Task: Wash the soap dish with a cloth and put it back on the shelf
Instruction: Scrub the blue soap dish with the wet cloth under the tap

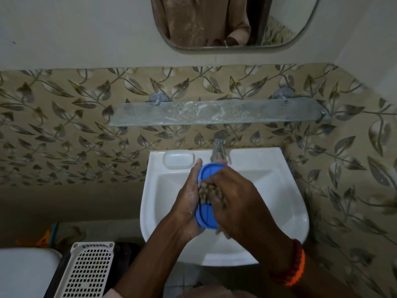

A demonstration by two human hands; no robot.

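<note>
Setting: a person stands at a white basin (268, 190) fixed to a wall of leaf-patterned tiles, both hands over the bowl.
Dish: the blue soap dish (205, 214) is held on edge above the middle of the basin, its long axis running near to far, its far end just below the tap (218, 150).
Left hand: the left hand (189, 203) cups the dish from the left, palm against its back, thumb lying along the far rim; its grip is clamped on the dish.
Right hand: the right hand (234, 196) comes in from the right, fingers curled tight round a brownish cloth (209, 191) and pressing it onto the ribbed face of the dish; its grip is closed on the cloth.
Wrist: a red and orange beaded band (297, 263) circles the right wrist.
Shelf: a glass shelf (150, 117) streaked with white residue runs across the wall beyond the tap, well apart from the dish.
Basin rim: a white soap tray (178, 160) lies on the far left corner, just left of the tap.
Mirror: the mirror (309, 29) above the shelf reflects a brown garment.
Near left: a white perforated basket (86, 272) sits beside the basin, with a white rounded object (25, 274) to its left.
</note>
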